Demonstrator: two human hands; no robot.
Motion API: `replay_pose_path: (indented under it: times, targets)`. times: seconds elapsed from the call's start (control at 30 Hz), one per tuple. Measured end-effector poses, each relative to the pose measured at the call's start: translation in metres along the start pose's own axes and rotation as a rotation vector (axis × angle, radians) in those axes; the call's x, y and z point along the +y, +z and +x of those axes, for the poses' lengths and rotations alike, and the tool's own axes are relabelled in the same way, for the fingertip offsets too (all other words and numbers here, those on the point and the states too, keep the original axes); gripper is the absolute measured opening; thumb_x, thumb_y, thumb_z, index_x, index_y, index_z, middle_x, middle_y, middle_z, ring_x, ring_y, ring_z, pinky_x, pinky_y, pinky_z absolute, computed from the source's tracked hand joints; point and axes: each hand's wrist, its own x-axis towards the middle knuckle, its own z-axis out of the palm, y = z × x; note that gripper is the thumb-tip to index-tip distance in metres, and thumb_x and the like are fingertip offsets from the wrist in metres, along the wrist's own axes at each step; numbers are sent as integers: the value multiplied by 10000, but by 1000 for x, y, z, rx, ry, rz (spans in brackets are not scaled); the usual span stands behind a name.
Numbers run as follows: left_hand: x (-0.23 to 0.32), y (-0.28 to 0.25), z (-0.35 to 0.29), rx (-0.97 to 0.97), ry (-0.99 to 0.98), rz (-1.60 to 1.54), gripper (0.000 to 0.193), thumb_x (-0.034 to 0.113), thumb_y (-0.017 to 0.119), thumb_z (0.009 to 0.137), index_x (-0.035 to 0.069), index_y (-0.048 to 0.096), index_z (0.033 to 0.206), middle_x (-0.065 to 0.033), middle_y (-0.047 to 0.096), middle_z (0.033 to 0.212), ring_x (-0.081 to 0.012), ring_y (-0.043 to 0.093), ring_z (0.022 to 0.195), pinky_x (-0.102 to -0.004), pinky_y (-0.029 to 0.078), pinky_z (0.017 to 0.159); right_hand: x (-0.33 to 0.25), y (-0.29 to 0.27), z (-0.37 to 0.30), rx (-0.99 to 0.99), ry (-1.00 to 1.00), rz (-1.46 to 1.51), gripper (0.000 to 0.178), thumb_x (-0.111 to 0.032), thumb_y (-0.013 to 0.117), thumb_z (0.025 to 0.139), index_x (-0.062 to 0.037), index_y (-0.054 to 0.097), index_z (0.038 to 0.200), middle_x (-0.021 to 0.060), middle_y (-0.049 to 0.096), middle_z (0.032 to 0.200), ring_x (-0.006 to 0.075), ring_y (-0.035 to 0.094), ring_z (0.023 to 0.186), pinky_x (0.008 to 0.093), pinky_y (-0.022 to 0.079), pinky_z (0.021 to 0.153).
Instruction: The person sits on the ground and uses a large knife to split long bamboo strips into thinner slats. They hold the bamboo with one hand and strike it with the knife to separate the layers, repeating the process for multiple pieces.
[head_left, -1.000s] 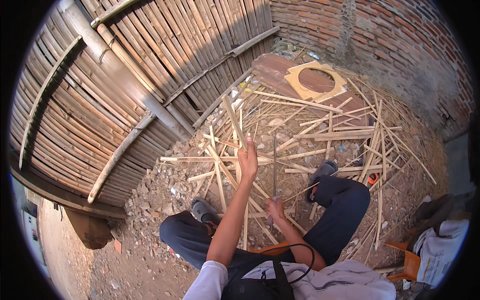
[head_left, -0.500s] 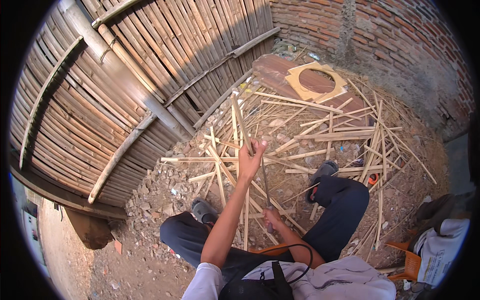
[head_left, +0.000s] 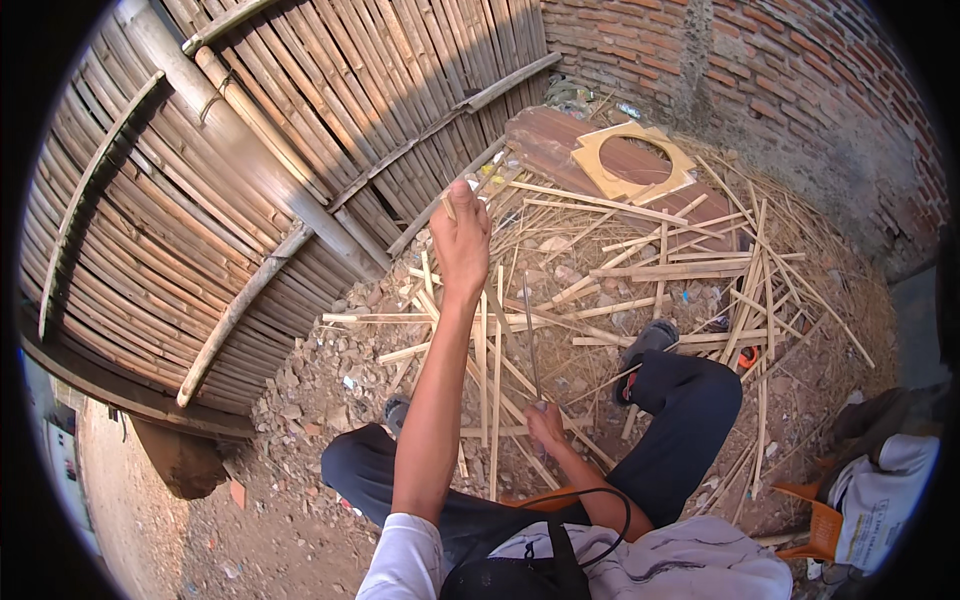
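Observation:
My left hand [head_left: 462, 245] is stretched far forward, its fingers closed round a bamboo strip. The tip of this strip [head_left: 448, 207] pokes out beside my thumb, and its lower part seems to slant down past my wrist, partly hidden by it. Close to my right knee, my right hand [head_left: 546, 428] is closed on the handle of a long, narrow knife. Its dark blade [head_left: 532, 345] points up and away from me, apart from my left hand. Below and around both hands, many pale bamboo strips [head_left: 495, 400] lie crosswise on the ground.
A bamboo wall [head_left: 300, 120] rises at the left, a brick wall [head_left: 790, 110] at the far right. On a brown board [head_left: 545, 135] lies a yellow frame [head_left: 600, 175] with a round hole. An orange stool or chair part [head_left: 825, 525] and a white sack [head_left: 885, 505] stand at the right.
My left hand has moved forward and a little left, to near the far tip of the bamboo strip. My right hand with the knife has shifted only slightly.

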Motion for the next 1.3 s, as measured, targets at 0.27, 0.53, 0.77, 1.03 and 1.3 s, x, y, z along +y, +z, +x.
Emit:
replay_pose_path:
  times: [0.27, 0.53, 0.77, 1.03, 1.3]
  targets:
    - [6, 12, -8, 188, 14, 172, 652, 553, 417, 1098, 82, 385, 648, 26, 361, 580, -95, 325, 557, -322, 254, 506, -33, 4, -18, -161, 184, 234, 226, -113, 626, 873, -94, 477, 704, -16, 429, 560, 94, 398, 436, 301, 333, 413]
    - [2, 0, -8, 230, 24, 188, 648, 572, 415, 1092, 112, 334, 643, 33, 324, 570, -94, 286, 545, -338, 225, 493, -32, 5, -16, -35, 112, 73, 212, -123, 635, 862, -69, 502, 706, 4, 475, 565, 115, 445, 448, 314, 350, 428]
    - [1, 9, -10, 265, 22, 229, 673, 579, 407, 1091, 87, 360, 634, 23, 344, 570, -99, 304, 557, -337, 245, 506, -15, 16, 10, 52, -115, -34, 291, -236, 653, 868, -29, 579, 677, 66, 571, 599, 177, 536, 534, 362, 401, 510]
    - [-2, 4, -9, 225, 25, 219, 679, 569, 407, 1095, 85, 344, 623, 22, 336, 580, -102, 296, 563, -344, 240, 511, 13, -2, -1, -18, 158, 66, 177, -118, 652, 880, -82, 522, 764, 0, 478, 569, 113, 431, 421, 311, 345, 389]
    - [-4, 13, -10, 265, 10, 245, 673, 551, 409, 1101, 63, 350, 642, 8, 328, 585, -125, 301, 578, -370, 247, 527, -11, 18, 7, 82, -174, 144, 177, -97, 651, 869, -98, 498, 780, -4, 469, 578, 109, 420, 425, 305, 337, 391]
